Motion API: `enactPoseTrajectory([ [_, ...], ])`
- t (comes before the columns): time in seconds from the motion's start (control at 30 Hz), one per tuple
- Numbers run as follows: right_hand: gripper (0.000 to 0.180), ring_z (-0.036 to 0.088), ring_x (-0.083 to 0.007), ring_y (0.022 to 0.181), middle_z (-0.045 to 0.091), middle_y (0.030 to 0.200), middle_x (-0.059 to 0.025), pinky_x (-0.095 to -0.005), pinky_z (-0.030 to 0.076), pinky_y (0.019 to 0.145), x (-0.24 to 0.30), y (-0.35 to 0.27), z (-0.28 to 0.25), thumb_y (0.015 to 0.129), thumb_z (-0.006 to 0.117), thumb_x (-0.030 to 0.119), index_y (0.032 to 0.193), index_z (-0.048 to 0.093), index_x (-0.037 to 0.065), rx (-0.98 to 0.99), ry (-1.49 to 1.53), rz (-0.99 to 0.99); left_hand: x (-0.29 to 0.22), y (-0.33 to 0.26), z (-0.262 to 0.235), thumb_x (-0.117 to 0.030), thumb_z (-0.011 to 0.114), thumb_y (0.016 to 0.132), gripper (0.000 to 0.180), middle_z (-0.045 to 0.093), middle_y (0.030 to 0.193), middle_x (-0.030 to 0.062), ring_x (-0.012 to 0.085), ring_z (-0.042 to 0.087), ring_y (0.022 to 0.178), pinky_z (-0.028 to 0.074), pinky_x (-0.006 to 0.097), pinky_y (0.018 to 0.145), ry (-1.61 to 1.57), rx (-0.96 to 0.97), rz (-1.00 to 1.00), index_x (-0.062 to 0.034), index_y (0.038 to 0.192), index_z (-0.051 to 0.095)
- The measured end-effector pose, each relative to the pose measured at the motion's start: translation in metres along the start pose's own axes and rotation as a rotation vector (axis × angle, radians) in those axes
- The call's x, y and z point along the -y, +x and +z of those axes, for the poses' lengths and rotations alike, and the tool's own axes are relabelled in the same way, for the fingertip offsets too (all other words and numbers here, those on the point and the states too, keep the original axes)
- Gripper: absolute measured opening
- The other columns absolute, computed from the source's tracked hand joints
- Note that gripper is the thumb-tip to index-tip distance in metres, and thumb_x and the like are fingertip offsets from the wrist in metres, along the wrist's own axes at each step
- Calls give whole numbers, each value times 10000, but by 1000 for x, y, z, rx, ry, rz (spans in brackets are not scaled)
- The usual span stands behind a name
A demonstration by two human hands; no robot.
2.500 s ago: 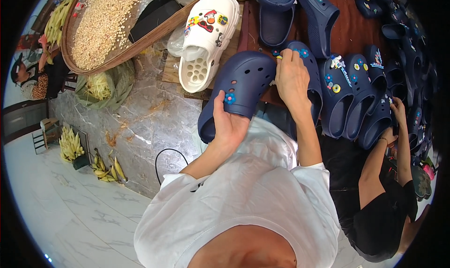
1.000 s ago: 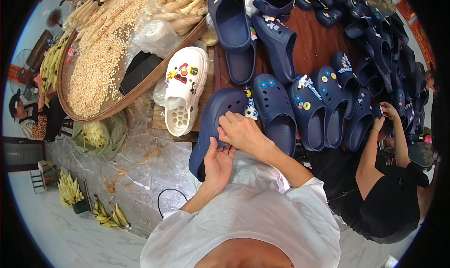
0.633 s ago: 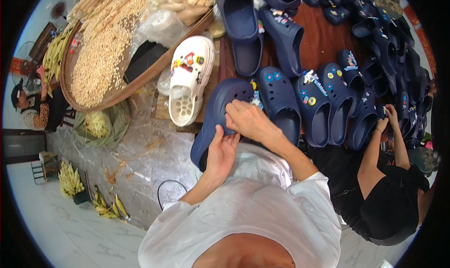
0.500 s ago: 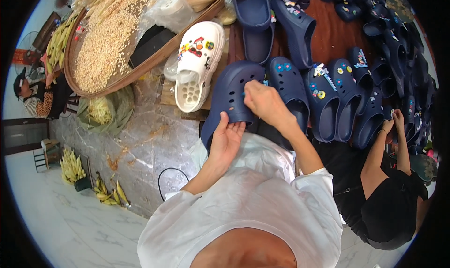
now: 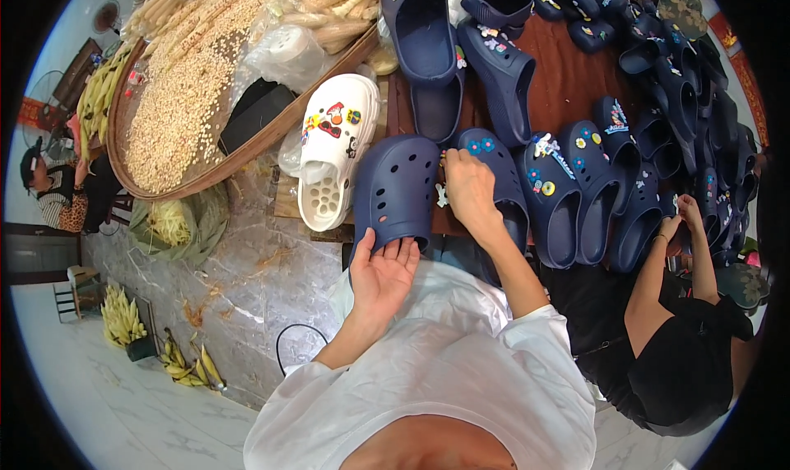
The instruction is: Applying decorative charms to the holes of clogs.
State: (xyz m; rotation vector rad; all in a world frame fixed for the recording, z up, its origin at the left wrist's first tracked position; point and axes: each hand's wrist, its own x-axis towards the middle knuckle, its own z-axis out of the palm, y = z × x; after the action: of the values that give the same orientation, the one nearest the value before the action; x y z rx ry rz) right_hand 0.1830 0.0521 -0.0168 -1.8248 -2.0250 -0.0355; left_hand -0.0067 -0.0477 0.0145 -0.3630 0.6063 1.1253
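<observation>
My left hand (image 5: 385, 273) holds the heel end of a plain navy clog (image 5: 397, 189), palm up under it. My right hand (image 5: 469, 189) is beside the clog's right edge, over a navy clog with blue flower charms (image 5: 492, 174), fingers pinched near a small white charm (image 5: 442, 195). Whether the fingers grip the charm is not clear. A white clog with coloured charms (image 5: 333, 159) lies just left of the navy clog.
Many navy clogs with charms (image 5: 592, 182) cover a brown table (image 5: 568, 83). A wide woven tray of grain (image 5: 189, 92) sits at the left. Another person in black (image 5: 683, 355) reaches to the clogs at the right. Corn cobs (image 5: 122, 318) lie on the floor.
My right hand has slid off the top of the plain navy clog to its right side. My left hand has shifted down to the clog's heel.
</observation>
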Motion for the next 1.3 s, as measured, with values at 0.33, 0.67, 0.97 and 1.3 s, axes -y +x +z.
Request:
enactPoseTrajectory([
  [0.33, 272, 652, -386, 872, 591, 1003, -191, -472, 524, 764, -6, 13, -20, 828, 688, 39, 1082, 594, 11, -65, 387, 66, -7, -1, 4, -314, 605, 980, 294, 665, 1175, 35, 218, 615, 1103, 498, 403, 973, -67, 113, -86, -141, 1214, 648],
  [0.67, 607, 519, -436, 1198, 453, 1353, -241, -468, 506, 937, -16, 104, -44, 812, 773, 106, 1363, 519, 125, -249, 270, -131, -10, 2, 17, -294, 574, 1002, 272, 705, 1179, 39, 217, 657, 1084, 513, 395, 955, -155, 244, -204, -113, 1174, 681],
  [0.97, 298, 619, -318, 1139, 508, 1359, -208, -365, 513, 924, -38, 123, -40, 816, 808, 136, 1068, 667, 64, -272, 749, 23, -12, 13, 26, -290, 533, 1040, 303, 709, 1189, 82, 243, 647, 1149, 503, 420, 1003, -216, 348, -271, -54, 1186, 653],
  [1.3, 267, 567, -226, 1218, 399, 1462, -165, -329, 522, 967, -44, 38, -97, 884, 728, -8, 1119, 601, -5, -541, 1028, 85, -12, 44, 89, -255, 609, 1005, 291, 664, 1241, 77, 253, 594, 1228, 468, 437, 1065, -344, 412, -381, -51, 1214, 610],
])
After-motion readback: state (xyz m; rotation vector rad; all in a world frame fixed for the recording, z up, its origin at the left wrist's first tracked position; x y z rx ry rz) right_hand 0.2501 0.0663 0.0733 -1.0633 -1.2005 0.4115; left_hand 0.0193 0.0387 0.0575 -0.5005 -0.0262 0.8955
